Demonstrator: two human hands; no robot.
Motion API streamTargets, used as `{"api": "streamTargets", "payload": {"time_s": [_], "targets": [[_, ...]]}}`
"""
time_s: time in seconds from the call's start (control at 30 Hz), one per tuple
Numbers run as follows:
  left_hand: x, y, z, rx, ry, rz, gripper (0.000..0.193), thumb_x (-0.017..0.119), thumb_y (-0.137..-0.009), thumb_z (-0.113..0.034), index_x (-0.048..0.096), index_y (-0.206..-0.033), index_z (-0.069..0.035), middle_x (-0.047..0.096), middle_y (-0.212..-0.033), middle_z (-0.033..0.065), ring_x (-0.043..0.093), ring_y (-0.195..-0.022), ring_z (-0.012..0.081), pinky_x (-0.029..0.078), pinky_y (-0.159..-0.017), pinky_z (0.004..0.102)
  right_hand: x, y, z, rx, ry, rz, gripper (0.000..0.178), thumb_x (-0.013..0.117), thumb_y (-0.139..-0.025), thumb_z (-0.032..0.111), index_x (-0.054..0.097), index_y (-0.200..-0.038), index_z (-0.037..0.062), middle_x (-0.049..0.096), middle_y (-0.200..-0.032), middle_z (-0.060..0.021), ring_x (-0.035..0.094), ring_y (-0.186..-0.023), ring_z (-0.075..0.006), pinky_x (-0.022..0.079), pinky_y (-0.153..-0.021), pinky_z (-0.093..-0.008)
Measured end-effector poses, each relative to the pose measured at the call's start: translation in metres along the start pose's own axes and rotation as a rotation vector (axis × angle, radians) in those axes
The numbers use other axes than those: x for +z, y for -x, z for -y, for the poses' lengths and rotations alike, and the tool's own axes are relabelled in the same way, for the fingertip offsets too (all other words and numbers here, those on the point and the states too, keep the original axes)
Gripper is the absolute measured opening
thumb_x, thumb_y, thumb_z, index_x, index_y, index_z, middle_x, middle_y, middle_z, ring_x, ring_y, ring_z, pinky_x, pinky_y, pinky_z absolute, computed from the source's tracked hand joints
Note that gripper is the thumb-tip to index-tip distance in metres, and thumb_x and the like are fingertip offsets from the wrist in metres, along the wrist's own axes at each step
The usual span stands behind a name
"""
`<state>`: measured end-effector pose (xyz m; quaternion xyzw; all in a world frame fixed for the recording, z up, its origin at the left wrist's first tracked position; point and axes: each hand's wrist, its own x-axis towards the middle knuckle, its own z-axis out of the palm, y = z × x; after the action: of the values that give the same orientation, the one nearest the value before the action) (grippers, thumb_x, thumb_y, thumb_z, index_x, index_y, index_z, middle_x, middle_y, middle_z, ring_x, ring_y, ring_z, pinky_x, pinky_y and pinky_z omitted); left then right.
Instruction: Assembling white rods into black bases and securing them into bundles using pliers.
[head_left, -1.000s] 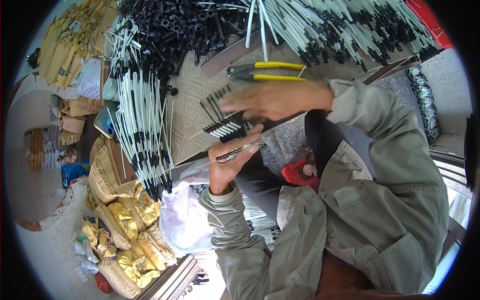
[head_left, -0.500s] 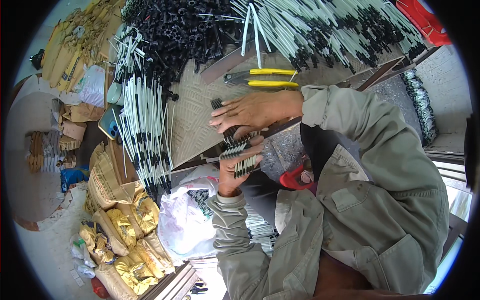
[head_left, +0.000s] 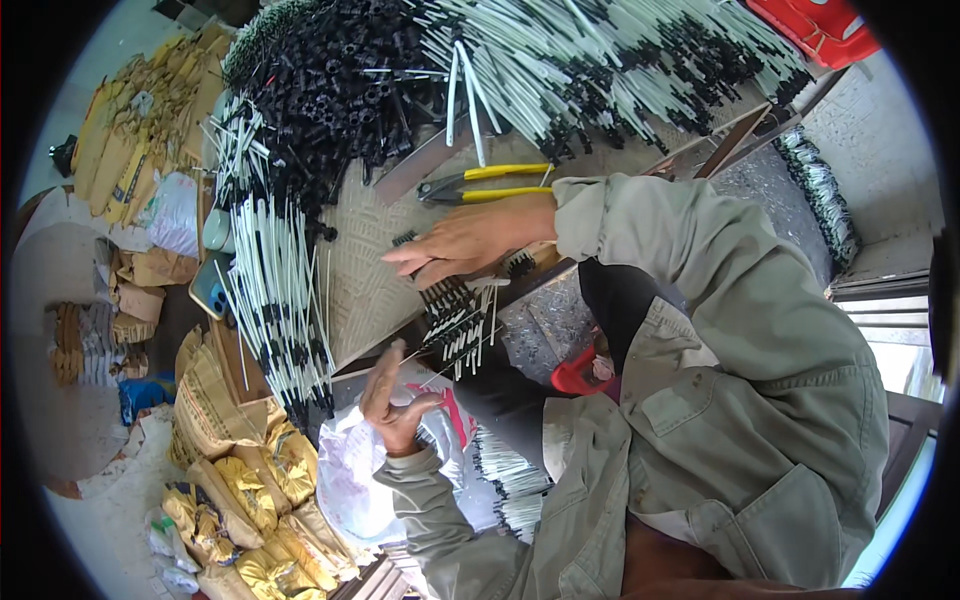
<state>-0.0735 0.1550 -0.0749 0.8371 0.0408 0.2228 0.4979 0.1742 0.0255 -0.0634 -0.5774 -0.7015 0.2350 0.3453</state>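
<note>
My right hand [head_left: 478, 240] lies flat with its fingers stretched out over a row of thin black pieces with white ends [head_left: 455, 315] at the table's near edge. Part of that row is hidden beneath the palm, and its lower ends stick out over the edge toward me. Below and to the left, my left hand [head_left: 393, 402] is open, thumb spread from the fingers, holding nothing. It is apart from the row but close to its ends. Yellow-handled pliers [head_left: 480, 185] rest on the table just beyond my right hand.
A heap of black plastic parts [head_left: 335, 90] covers the table's far left. Black-tipped white rods [head_left: 600, 70] are piled at the back, with another bundle [head_left: 275, 290] at the left. A white plastic bag [head_left: 350, 470] and gold-wrapped packs [head_left: 245, 490] lie lower left.
My left hand has let go of the row and moved down and left, opening. The row, gathered between both hands before, now spreads under my right hand. The whole view has shifted slightly.
</note>
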Motion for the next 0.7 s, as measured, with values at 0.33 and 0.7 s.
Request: {"api": "streamTargets", "payload": {"time_s": [0.33,0.7], "targets": [[0.020,-0.086,0.004,0.428,-0.757,0.592,0.088,0.050,-0.064,-0.054,0.031,-0.134,-0.004,0.035,-0.137,0.0121,0.032,-0.126,0.0278,0.024,-0.105,0.0406,-0.048,-0.038,-0.024,-0.108,-0.006,0.057,0.038,0.039,-0.092,0.035,0.058,-0.104,0.0044,0.062,-0.093,-0.0149,0.059,-0.085,-0.0259,0.045,-0.077,-0.0372],[0.021,-0.088,-0.011,0.378,-0.618,0.553,0.071,0.044,-0.066,-0.028,0.035,-0.132,-0.002,0.036,-0.136,0.0156,0.034,-0.125,0.0315,0.024,-0.104,0.0409,-0.152,-0.018,-0.072,0.458,1.208,-0.021,0.012,0.057,-0.068,0.016,0.062,-0.065,0.0052,0.063,-0.066,-0.0107,0.063,-0.064,-0.0287,0.048,-0.052,-0.0403]]}}
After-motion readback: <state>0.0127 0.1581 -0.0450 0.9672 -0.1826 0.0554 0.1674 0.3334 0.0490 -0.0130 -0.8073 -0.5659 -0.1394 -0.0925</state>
